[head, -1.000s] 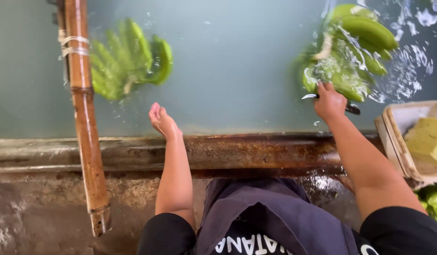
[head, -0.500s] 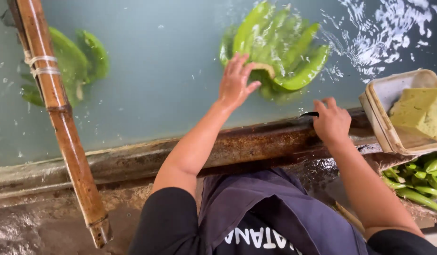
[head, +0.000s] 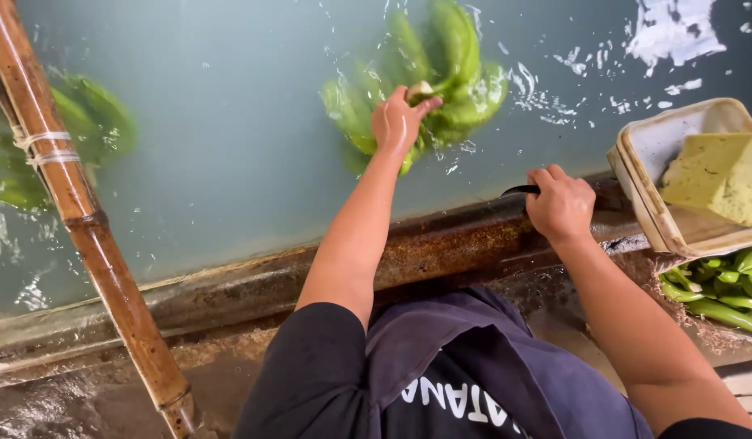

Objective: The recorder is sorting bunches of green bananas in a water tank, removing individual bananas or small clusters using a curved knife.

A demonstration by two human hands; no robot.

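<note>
A bunch of green bananas [head: 449, 81] floats in the water of a wash tank. My left hand [head: 400, 122] reaches over the tank and grips the bunch at its cut stem. My right hand [head: 561, 203] rests on the tank's rusty rim [head: 441, 252], closed around a small dark knife [head: 520, 190] whose curved blade points left. A second green bunch [head: 83, 130] floats at the far left, partly behind a bamboo pole.
A bamboo pole [head: 75, 211] bound with white cord slants across the left side. At the right stands a beige tub [head: 648, 195] holding a yellow sponge block [head: 713, 175], with several green bananas [head: 721, 289] below it. Foam drifts at top right.
My left hand has closed on the bunch's stem and drawn it nearer. My right hand with the knife stays on the rim. The view has shifted left.
</note>
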